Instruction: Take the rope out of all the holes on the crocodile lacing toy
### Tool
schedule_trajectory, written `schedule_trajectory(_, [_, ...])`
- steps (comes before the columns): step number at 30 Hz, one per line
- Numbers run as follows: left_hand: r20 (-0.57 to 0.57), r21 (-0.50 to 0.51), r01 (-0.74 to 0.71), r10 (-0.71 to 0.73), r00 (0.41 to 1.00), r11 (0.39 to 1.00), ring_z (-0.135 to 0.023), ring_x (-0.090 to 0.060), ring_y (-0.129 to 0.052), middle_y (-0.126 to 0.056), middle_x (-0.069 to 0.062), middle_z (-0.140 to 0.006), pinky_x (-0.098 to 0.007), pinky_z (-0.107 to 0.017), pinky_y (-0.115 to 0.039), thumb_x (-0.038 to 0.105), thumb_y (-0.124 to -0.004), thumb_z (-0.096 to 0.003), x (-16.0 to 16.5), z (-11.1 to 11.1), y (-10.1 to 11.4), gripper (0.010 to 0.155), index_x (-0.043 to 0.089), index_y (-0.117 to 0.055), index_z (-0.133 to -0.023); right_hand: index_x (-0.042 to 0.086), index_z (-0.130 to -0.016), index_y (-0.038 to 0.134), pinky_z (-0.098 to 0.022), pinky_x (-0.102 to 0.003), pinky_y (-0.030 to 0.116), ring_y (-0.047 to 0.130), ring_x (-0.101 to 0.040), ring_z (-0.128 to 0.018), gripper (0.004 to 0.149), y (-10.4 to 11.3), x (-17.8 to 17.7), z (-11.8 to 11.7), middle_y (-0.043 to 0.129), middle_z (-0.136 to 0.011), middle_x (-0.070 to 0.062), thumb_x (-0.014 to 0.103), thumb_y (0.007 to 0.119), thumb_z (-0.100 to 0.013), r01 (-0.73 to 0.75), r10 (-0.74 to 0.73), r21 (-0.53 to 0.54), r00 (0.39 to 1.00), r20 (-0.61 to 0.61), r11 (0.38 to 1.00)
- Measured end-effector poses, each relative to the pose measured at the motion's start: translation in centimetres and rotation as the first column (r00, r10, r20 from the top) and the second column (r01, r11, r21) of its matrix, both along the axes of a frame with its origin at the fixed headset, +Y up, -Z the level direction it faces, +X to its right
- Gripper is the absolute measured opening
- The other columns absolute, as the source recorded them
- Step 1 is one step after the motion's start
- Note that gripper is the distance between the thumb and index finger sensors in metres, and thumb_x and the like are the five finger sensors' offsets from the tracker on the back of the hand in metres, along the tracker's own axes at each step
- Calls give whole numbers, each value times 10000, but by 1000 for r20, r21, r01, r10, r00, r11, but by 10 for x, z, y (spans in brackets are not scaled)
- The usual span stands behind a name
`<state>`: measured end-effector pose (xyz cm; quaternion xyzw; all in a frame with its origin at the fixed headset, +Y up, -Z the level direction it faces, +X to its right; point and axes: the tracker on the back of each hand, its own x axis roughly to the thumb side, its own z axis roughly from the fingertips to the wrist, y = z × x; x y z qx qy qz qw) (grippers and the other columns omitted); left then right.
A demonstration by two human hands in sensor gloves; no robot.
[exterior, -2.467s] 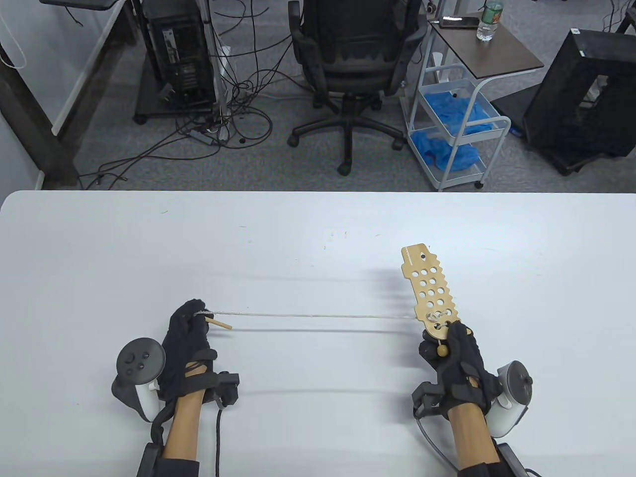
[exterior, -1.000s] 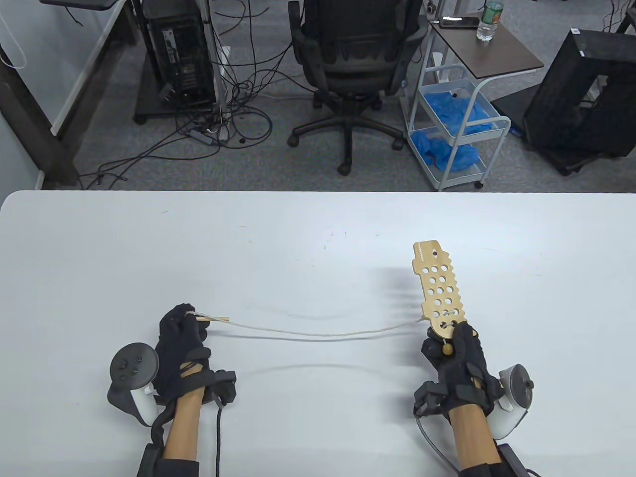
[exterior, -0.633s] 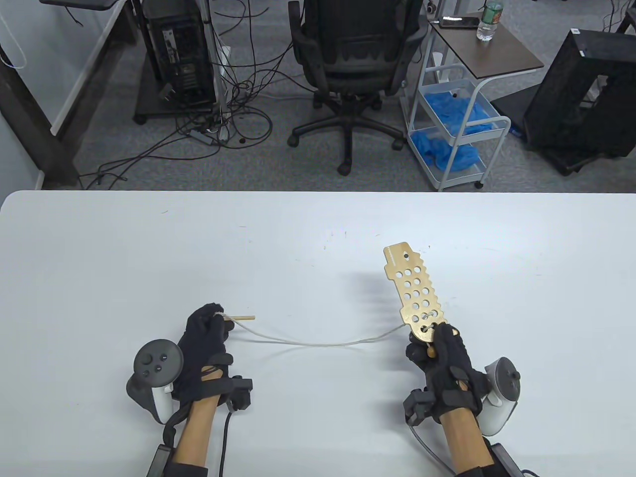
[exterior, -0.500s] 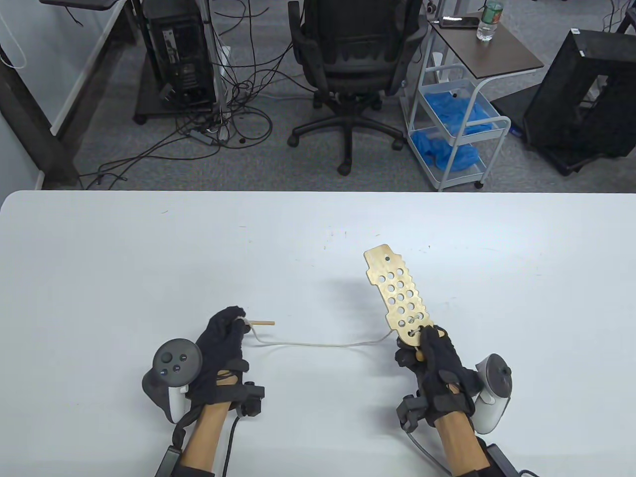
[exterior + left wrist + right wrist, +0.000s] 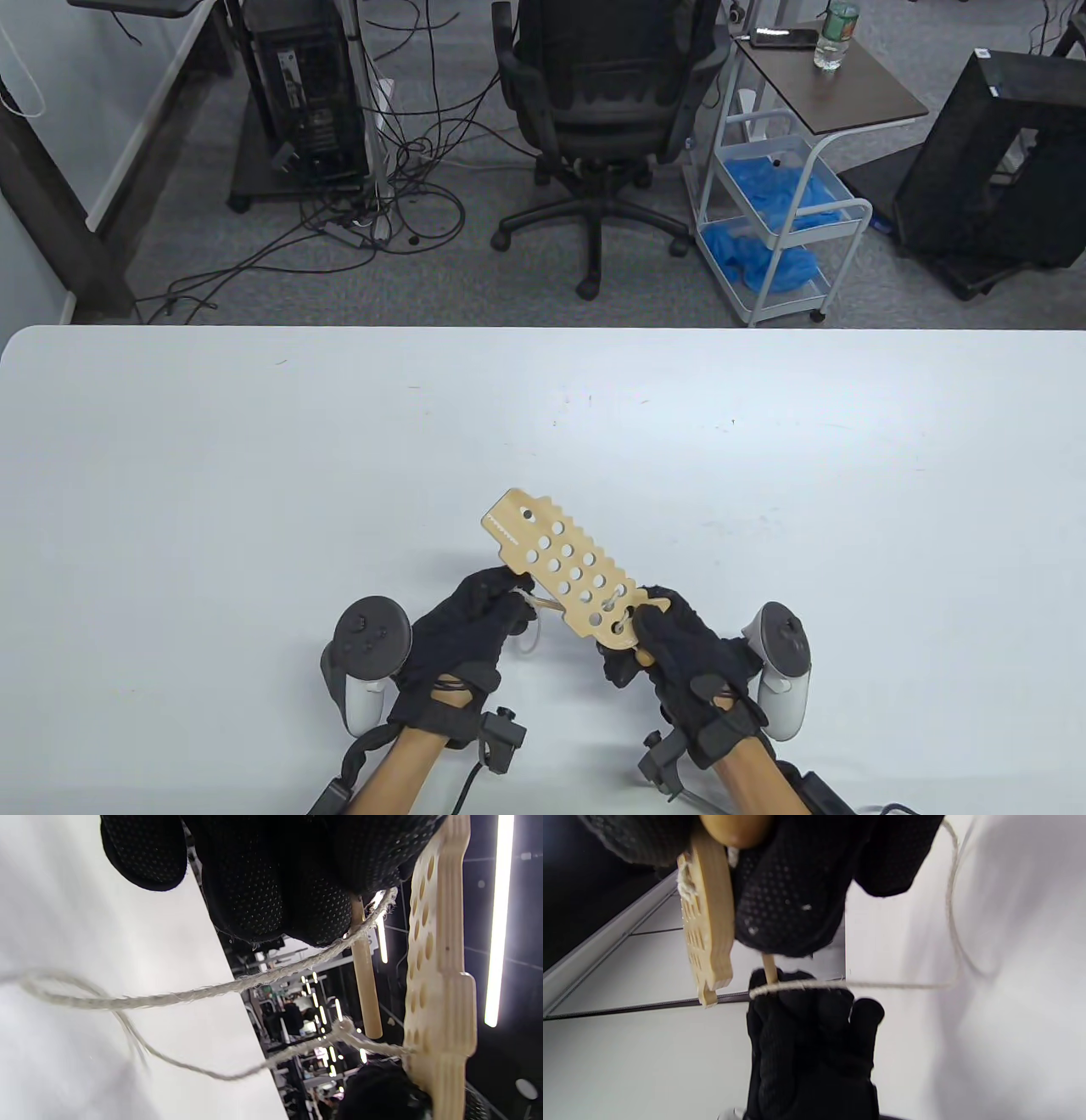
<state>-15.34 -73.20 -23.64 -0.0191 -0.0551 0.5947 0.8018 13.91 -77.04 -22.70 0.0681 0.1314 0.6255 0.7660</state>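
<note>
The wooden crocodile board (image 5: pixel 556 556) with its rows of holes is lifted off the table, pointing up-left. My right hand (image 5: pixel 646 632) grips its near end, where a round wooden bead (image 5: pixel 736 827) sits against the glove. The pale rope (image 5: pixel 612 604) still passes through the holes nearest that hand. My left hand (image 5: pixel 507 596) pinches the rope's wooden needle (image 5: pixel 545 604) just under the board's left edge. In the left wrist view the needle (image 5: pixel 364 984) hangs beside the board (image 5: pixel 441 984), and the rope (image 5: pixel 212 991) sags in a slack loop.
The white table (image 5: pixel 254 467) stretches wide around both hands. Beyond its far edge stand an office chair (image 5: pixel 607 110), a wheeled cart (image 5: pixel 776 212) with blue bags, and floor cables (image 5: pixel 339 229).
Both hands came together toward the table's near middle. The taut rope went slack and now loops below. The board swung left, and the needle now sits right by it.
</note>
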Motion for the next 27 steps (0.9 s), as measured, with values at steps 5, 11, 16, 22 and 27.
schedule_trajectory(5, [93,-45,-118,122,988,992,-671,-162,-970,-984,62,-777,-535,-624,-766,350,-776,-502,2,-5,-7,423,361,-794,-924,245,-885,663,-622,-495,757,1028,-153,-470,477,1,-7,3,939,-741,-2,485,743,-481,5,-5,5,999,-41,1000])
schedule_trajectory(11, [151,-98,-184,197,969,978,-697,-166,-953,-961,61,-802,-543,-636,-752,334,-728,-509,6,-7,-12,430,353,-768,-937,256,-889,657,-626,-499,750,1022,-156,-483,473,2,-9,4,931,-754,1,486,738,-484,25,-24,15,998,-65,1000])
schedule_trajectory(16, [208,-166,-207,240,948,964,-722,-184,-935,-943,44,-830,-558,-647,-729,307,-711,-524,10,-9,-17,437,344,-753,-958,260,-891,660,-630,-507,742,1016,-167,-495,469,5,-12,5,928,-762,-4,483,737,-485,46,-44,21,994,-98,999])
schedule_trajectory(22, [205,-129,-92,118,972,987,-729,-205,-934,-952,26,-838,-572,-644,-723,322,-748,-513,13,-8,-14,437,374,-799,-944,260,-889,670,-628,-512,741,1016,-171,-494,466,6,-15,5,930,-762,-9,482,738,-485,54,-50,23,991,-123,998])
schedule_trajectory(27, [253,-99,-50,74,965,994,-763,-223,-909,-926,6,-877,-586,-653,-706,359,-780,-502,20,-5,-10,432,389,-833,-930,255,-887,679,-625,-513,743,1016,-175,-491,467,7,-16,6,933,-758,-13,482,739,-484,33,-29,28,991,-130,999])
